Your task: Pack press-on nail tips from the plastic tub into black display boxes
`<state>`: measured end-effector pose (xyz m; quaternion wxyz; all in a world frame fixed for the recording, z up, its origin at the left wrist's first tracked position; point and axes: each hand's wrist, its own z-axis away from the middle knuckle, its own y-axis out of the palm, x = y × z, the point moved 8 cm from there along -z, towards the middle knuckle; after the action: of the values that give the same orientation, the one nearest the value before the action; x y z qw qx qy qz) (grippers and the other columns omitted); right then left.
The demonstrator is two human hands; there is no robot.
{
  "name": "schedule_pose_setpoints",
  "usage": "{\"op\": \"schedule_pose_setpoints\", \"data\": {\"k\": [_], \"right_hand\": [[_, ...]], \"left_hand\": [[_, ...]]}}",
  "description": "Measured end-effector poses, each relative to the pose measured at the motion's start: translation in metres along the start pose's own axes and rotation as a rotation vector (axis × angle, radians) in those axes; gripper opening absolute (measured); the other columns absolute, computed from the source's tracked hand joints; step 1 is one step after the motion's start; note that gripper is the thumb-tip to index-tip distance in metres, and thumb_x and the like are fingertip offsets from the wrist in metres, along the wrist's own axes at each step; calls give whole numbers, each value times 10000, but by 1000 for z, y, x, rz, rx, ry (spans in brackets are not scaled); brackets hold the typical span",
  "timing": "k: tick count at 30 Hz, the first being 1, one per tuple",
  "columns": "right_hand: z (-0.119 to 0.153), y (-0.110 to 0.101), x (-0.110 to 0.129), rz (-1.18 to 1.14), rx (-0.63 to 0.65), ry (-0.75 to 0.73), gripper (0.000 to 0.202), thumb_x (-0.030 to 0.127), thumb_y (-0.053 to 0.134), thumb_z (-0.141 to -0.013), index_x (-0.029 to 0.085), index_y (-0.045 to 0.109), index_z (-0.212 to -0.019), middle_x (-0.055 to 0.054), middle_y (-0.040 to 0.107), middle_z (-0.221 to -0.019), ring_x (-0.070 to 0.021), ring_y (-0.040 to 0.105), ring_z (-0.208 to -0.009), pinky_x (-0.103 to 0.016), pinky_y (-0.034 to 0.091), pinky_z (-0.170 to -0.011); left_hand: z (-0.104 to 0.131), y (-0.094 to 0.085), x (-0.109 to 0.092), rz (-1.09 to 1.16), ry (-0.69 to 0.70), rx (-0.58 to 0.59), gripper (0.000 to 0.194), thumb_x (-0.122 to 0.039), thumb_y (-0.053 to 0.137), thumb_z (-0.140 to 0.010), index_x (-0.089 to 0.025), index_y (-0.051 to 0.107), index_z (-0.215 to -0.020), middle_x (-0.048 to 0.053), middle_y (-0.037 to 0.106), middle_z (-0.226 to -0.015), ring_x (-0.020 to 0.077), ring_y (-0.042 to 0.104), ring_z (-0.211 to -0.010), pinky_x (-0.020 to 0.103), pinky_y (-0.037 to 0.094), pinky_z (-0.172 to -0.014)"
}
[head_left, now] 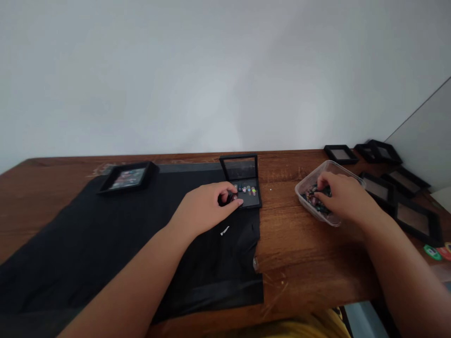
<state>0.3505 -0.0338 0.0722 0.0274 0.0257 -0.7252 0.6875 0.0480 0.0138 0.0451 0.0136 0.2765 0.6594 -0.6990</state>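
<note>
An open black case [260, 193] with a raised clear lid [240, 167] lies on black cloth near the middle, small colourful pieces [248, 190] in its base. My left hand [211, 204] is at the case's left side, fingers curled around something dark and reddish that I cannot make out. On the right, my right hand [338, 192] reaches into a clear plastic tub [308, 180] of small mixed pieces [315, 199]. Its thumb and fingers are bent together over the pieces; whatever lies between the fingertips is too small to name.
Black cloth [105, 244] covers much of the wooden table [299, 253]. A filled black frame [127, 178] sits back left. Several black frames [341, 154] lie at the right, near green and red items [432, 252]. A white scrap [224, 230] rests on the cloth.
</note>
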Motion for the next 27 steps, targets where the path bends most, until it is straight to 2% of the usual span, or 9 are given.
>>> {"op": "schedule_pose_setpoints", "data": {"k": [3,6,15,17,19,23,27], "right_hand": [[0,1,-1,-27,37,30,62,221,648,-810,233,589,-825,-45,709,-810,-254,635,-749,-328,348,-656],[0,0,-2,-41,71,53,84,209,647,-805,232,570,-782,-34,688,-757,-227,599,-683,-313,323,-610],[0,2,-7,-57,104,105,125,162,668,-776,227,561,-788,-22,687,-777,-202,588,-685,-288,306,-592],[0,2,-7,-86,86,96,148,141,673,-763,224,555,-795,-18,691,-800,-199,604,-715,-281,317,-601],[0,3,-6,-110,84,68,169,95,650,-752,221,558,-817,-22,696,-824,-201,615,-747,-277,332,-615],[-1,5,-2,-119,101,8,231,16,584,-736,220,577,-844,-17,675,-769,-193,598,-697,-278,346,-611],[-2,3,-2,-228,86,-19,335,-44,545,-706,222,642,-886,-12,707,-805,-188,628,-721,-275,403,-646]], "left_hand": [[0,-1,3,-1,3,1,341,-560,603,-843,-275,730,-978,-9,666,-745,164,567,-590,279,364,-525],[0,-3,0,-5,42,2,333,-532,607,-828,-275,735,-996,-9,660,-753,165,566,-612,284,380,-555],[3,-11,-11,106,133,-66,341,-532,575,-853,-259,748,-959,-1,656,-764,165,575,-657,300,440,-633],[3,-14,-10,135,133,-105,333,-533,586,-846,-255,740,-947,-5,647,-739,167,568,-652,300,441,-633],[2,-17,-5,205,106,-166,366,-548,587,-857,-249,719,-1022,-11,648,-727,171,566,-655,305,449,-645],[0,-25,18,417,-4,-350,454,-565,519,-934,-220,634,-1204,-17,616,-705,177,567,-661,304,459,-650],[0,-32,32,491,-53,-479,413,-533,479,-974,-206,638,-1170,-19,570,-685,168,554,-649,303,444,-647]]}}
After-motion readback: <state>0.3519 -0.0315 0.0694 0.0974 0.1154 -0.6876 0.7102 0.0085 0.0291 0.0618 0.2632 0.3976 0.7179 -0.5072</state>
